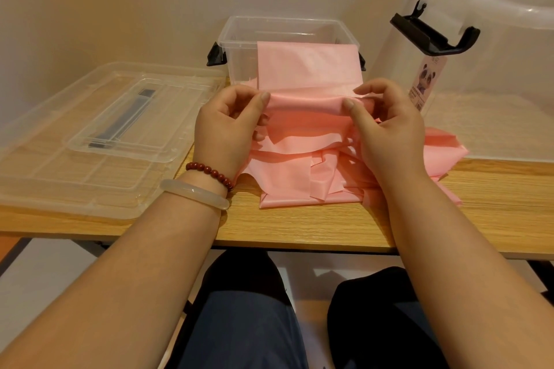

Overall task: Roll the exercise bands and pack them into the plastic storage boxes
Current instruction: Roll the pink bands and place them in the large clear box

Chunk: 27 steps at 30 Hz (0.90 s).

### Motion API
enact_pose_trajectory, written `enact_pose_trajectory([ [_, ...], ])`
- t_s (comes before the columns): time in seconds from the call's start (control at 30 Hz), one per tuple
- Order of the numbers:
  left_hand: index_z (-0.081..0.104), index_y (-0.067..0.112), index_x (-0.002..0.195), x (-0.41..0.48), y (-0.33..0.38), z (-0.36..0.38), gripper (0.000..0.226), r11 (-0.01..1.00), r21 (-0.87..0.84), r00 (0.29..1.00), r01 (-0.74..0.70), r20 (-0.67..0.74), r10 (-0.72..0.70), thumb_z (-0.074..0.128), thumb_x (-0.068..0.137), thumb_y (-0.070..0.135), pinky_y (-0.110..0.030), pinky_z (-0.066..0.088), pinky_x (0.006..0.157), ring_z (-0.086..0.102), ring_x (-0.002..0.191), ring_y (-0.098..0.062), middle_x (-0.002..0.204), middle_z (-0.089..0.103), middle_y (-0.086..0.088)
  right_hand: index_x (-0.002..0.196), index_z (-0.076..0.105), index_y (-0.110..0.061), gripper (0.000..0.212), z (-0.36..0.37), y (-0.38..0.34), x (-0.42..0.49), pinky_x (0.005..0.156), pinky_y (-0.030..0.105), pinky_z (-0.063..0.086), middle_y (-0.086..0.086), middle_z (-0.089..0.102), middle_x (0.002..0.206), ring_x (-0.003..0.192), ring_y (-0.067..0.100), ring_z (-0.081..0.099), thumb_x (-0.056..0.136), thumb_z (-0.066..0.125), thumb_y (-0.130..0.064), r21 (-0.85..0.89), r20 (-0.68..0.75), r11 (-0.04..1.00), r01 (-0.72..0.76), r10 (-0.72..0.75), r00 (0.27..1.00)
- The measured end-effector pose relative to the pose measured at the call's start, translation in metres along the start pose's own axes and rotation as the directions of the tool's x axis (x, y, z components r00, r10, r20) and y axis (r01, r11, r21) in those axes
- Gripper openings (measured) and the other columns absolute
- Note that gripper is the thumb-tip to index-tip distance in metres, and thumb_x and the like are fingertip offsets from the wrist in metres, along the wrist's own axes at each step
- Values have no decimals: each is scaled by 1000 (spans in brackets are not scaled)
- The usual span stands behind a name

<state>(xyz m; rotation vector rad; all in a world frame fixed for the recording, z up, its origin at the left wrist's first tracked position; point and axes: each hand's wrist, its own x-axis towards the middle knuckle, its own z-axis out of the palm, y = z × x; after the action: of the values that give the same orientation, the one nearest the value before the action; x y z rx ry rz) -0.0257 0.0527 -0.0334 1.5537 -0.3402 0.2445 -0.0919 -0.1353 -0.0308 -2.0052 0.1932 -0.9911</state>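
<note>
A pink exercise band (305, 105) is stretched between my hands just above the wooden table. My left hand (230, 126) pinches its left end with thumb on top and fingers curled under. My right hand (383, 123) grips the right end the same way. The far part of the band (305, 64) drapes over the front rim of a small clear storage box (239, 48) with black latches, standing open behind my hands. A loose heap of pink bands (299, 177) lies on the table under my hands.
A clear lid (99, 141) lies flat at the left of the wooden table (299, 228). A large clear box (485, 48) with a black handle (431, 36) and a panda label stands at the right. A wall runs behind. My knees show below the table's front edge.
</note>
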Motion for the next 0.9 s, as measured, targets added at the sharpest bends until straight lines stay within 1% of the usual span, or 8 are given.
enact_pose_trajectory([
  [0.17, 64, 24, 87, -1, 1, 0, 5, 995, 89, 999, -36, -15, 38, 64, 91, 26, -17, 47, 52, 58, 57, 1, 74, 65, 8, 93, 68, -28, 5, 0, 3, 0, 79, 37, 54, -8, 63, 92, 87, 12, 59, 88, 67, -30, -26, 11, 998, 57, -56, 998],
  [0.27, 60, 23, 93, 0, 1, -1, 5, 997, 63, 999, -41, -11, 42, 64, 92, 19, -20, 47, 49, 57, 52, 1, 72, 62, 6, 100, 66, -25, 16, 0, 2, 0, 74, 8, 46, -6, 57, 103, 90, 2, 54, 85, 73, -26, -57, 39, 994, 92, -90, 995],
  [0.33, 61, 24, 91, 0, 1, -1, 7, 996, 66, 999, -53, 5, 53, 62, 93, 18, -20, 46, 50, 57, 53, 1, 72, 61, 4, 103, 66, -24, 19, 0, 1, -1, 72, 4, 43, -10, 54, 102, 91, -1, 52, 85, 73, -23, -70, 46, 992, 105, -102, 994],
  [0.47, 65, 24, 87, 0, 1, -2, 5, 998, 43, 999, -47, 14, 47, 65, 91, 20, -20, 48, 53, 58, 56, -1, 73, 63, 3, 97, 63, -30, 11, 1, 2, -1, 70, 9, 45, -22, 50, 93, 86, -2, 51, 89, 69, -27, -60, 28, 995, 75, -74, 997],
  [0.57, 67, 22, 95, 0, -1, -2, 10, 999, 16, 997, -28, 70, 27, 71, 86, 20, -22, 50, 58, 65, 74, -19, 91, 68, -11, 92, 64, -31, 3, 0, 2, 0, 72, 13, 44, -18, 55, 90, 84, -5, 49, 90, 66, -29, -63, 12, 996, 70, -69, 998],
  [0.7, 64, 25, 89, -1, 1, -2, 11, 999, 19, 995, -33, 92, 31, 70, 86, 15, -21, 51, 58, 62, 72, -17, 89, 67, -8, 91, 68, -29, 4, 0, 3, 1, 80, 33, 51, -10, 61, 93, 90, 11, 56, 91, 64, -28, -44, 9, 997, 62, -62, 998],
  [0.83, 64, 27, 86, -1, 2, -1, 7, 994, 79, 997, -70, 50, 66, 68, 88, 22, -25, 54, 59, 66, 76, -20, 83, 67, -2, 104, 66, -25, 17, 0, 1, 0, 73, 10, 46, -6, 59, 102, 90, 5, 56, 88, 69, -29, -33, 50, 996, 87, -85, 995],
  [0.9, 64, 31, 84, 1, 0, -1, 7, 991, 113, 998, -68, 27, 65, 69, 87, 26, -29, 58, 64, 66, 77, -18, 87, 68, -4, 105, 61, -29, 22, -1, 0, -1, 70, 18, 53, -7, 59, 100, 89, 9, 59, 86, 71, -27, -2, 68, 997, 76, -76, 995],
])
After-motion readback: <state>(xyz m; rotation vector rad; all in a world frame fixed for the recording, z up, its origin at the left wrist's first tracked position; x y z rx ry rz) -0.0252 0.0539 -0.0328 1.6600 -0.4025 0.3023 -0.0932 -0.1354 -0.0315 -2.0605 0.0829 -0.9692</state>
